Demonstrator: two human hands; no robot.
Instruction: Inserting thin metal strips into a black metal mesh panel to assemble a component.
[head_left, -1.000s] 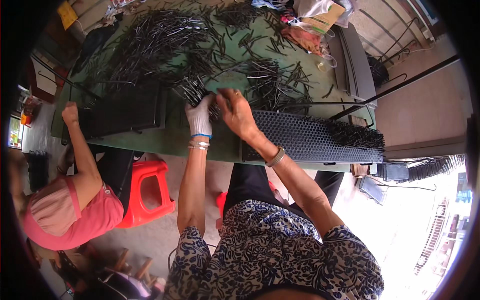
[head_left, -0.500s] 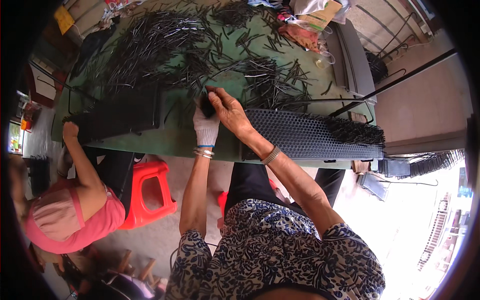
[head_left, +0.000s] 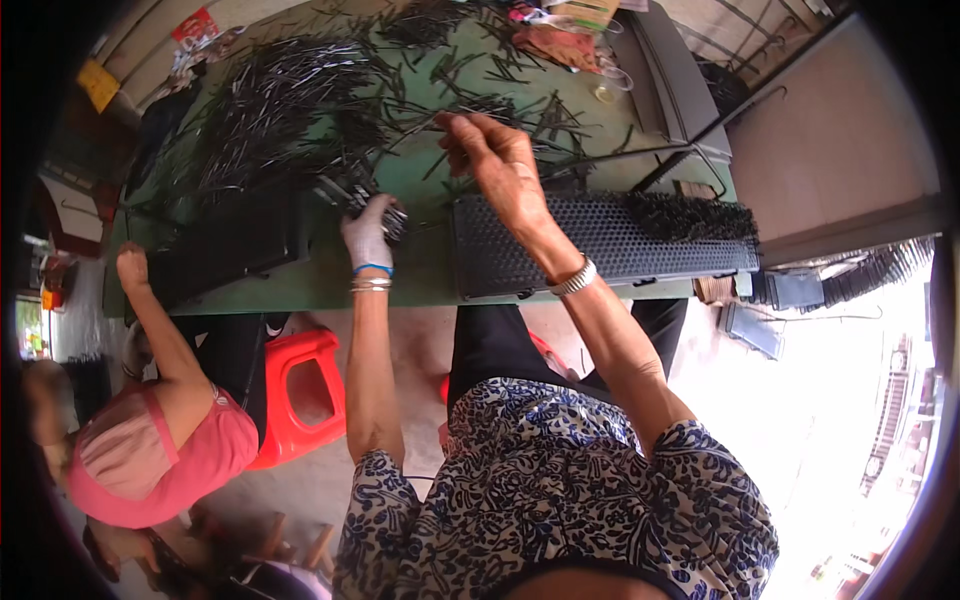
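My left hand point(head_left: 367, 236), in a white knit glove, is closed round a bundle of thin black strips point(head_left: 396, 222) above the green table point(head_left: 345, 285). My bare right hand point(head_left: 503, 168) is raised to the right of it, near loose strips on the table. Its fingers are bent together; what they hold, if anything, is too small to make out. Below my right wrist lies a long black panel point(head_left: 560, 243) full of small round holes. Short black pieces point(head_left: 690, 217) stand packed in the panel's right end.
A large heap of black strips point(head_left: 280, 90) covers the table's far left. At the left, a person in pink point(head_left: 215, 450) works at another dark panel point(head_left: 240, 240). A red stool point(head_left: 300, 400) stands between us. Cloths point(head_left: 555, 45), a clear cup point(head_left: 607, 92) and grey panels point(head_left: 660, 85) lie far right.
My hands were together over the bundle and are now apart. The left has moved left with the bundle; the right has moved up and right.
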